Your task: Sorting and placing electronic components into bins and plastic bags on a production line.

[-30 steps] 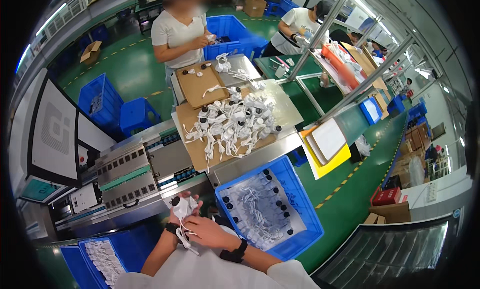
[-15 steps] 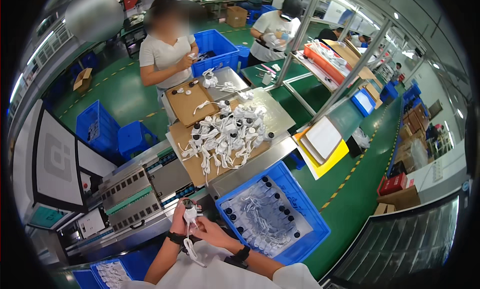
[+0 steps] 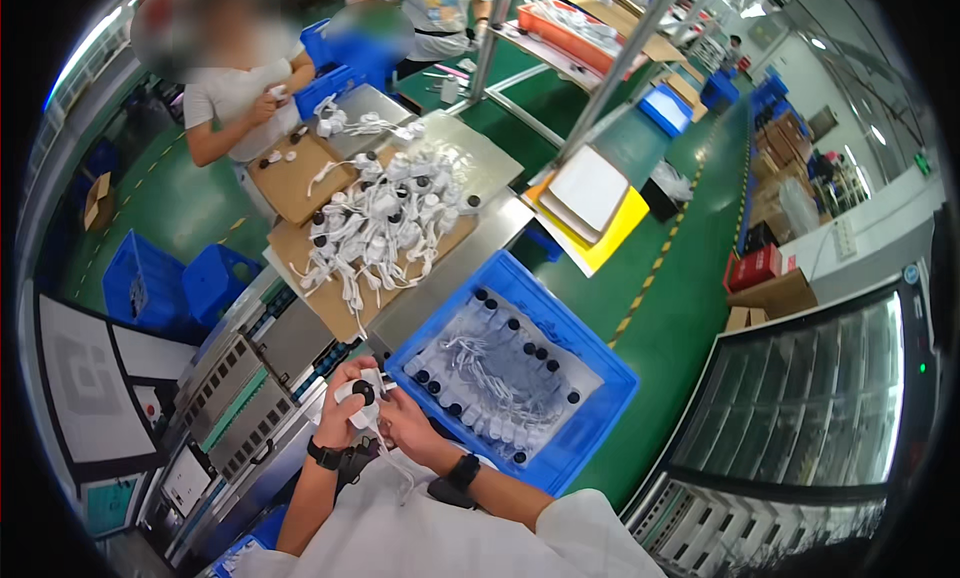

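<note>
A small white corded device (image 3: 368, 410) with a round black front is between my hands, close to my body. My left hand (image 3: 342, 414) is wrapped round its side, the thumb near the black front. At its lower right, the fingers of my right hand (image 3: 412, 430) are closed against the body, by the cord. The white cord (image 3: 397, 462) hangs toward my lap. Just right of my hands stands a blue crate (image 3: 607, 403), holding several similar white devices in rows, black ends showing, with cords bundled in the middle.
Beyond my hands, a heap of white corded devices (image 3: 385, 218) covers a cardboard sheet (image 3: 325, 303) on a metal table. Across it a co-worker (image 3: 235, 103) handles a small white part. Machinery (image 3: 235, 408) stands left, a glass-fronted cabinet (image 3: 800, 388) right.
My view has swung, so table and crate sit further left and higher. The device has turned in my hands, its black front now facing up; both hands still hold it.
</note>
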A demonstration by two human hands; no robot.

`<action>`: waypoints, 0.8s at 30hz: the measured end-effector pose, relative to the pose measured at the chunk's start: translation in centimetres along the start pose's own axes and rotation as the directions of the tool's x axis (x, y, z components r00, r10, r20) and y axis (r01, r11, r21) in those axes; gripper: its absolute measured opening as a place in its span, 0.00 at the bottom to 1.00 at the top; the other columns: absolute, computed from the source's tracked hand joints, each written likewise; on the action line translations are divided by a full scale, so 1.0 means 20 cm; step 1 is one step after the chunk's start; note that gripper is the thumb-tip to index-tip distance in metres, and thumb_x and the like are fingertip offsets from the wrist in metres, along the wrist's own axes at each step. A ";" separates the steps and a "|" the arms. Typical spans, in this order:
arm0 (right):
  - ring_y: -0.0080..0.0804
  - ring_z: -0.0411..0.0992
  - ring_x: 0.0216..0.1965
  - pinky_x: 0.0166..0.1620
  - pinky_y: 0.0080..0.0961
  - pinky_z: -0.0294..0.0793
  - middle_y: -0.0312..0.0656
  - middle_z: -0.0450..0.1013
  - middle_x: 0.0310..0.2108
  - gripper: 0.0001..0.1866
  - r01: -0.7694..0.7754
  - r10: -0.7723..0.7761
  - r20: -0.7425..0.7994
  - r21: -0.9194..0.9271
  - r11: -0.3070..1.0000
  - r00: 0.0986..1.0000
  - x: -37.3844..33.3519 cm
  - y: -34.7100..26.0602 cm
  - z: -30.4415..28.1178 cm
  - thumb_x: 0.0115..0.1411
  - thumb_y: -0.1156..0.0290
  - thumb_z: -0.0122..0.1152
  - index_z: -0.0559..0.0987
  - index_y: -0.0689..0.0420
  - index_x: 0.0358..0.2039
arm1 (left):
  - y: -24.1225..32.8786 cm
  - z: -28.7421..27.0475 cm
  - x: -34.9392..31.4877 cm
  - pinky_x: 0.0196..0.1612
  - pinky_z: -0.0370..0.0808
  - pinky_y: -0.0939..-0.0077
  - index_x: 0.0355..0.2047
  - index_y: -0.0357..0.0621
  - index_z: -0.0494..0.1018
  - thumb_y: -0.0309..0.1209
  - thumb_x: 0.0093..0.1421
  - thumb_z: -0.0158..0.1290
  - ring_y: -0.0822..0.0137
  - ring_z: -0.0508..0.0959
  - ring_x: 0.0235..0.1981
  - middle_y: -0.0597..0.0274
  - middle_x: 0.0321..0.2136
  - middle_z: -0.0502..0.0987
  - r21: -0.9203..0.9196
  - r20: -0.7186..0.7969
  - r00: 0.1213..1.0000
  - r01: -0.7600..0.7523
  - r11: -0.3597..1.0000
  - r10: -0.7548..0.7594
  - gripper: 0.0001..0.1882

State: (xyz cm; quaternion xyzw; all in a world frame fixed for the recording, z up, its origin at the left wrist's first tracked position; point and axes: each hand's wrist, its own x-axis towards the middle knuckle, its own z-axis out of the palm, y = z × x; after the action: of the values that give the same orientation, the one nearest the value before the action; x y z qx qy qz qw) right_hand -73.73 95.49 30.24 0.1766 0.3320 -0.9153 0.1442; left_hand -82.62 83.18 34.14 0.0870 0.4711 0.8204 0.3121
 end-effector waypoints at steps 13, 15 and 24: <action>0.26 0.68 0.52 0.53 0.28 0.73 0.38 0.68 0.54 0.38 0.266 -0.301 -0.070 -0.310 0.913 0.951 -0.13 -0.12 -0.15 0.58 0.67 0.70 0.62 0.58 0.65 | -0.13 0.23 0.10 0.61 0.66 0.66 0.56 0.42 0.66 0.45 0.57 0.62 0.64 0.70 0.56 0.56 0.59 0.65 0.313 0.040 0.997 0.053 0.948 -0.069 0.32; 0.26 0.69 0.52 0.53 0.28 0.73 0.38 0.68 0.54 0.39 0.268 -0.303 -0.073 -0.307 0.913 0.950 -0.17 -0.17 -0.17 0.57 0.67 0.72 0.62 0.58 0.65 | -0.15 0.24 0.11 0.61 0.65 0.65 0.58 0.42 0.65 0.45 0.59 0.61 0.64 0.70 0.57 0.57 0.59 0.64 0.348 0.066 0.995 0.050 0.936 -0.078 0.33; 0.32 0.71 0.53 0.56 0.31 0.71 0.41 0.70 0.53 0.45 0.398 -0.618 -0.137 -0.655 0.643 0.774 -0.39 -0.82 -0.67 0.46 0.68 0.79 0.64 0.59 0.63 | -0.16 0.20 0.13 0.56 0.69 0.69 0.60 0.44 0.65 0.41 0.64 0.54 0.64 0.72 0.54 0.58 0.57 0.68 0.238 -0.011 0.992 0.127 0.963 -0.128 0.27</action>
State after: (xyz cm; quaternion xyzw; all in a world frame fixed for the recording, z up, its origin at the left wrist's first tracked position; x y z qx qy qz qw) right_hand -69.94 117.50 33.05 0.1796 0.6561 -0.7200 -0.1374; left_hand -81.53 88.71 33.20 0.0950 0.5701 0.7359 0.3527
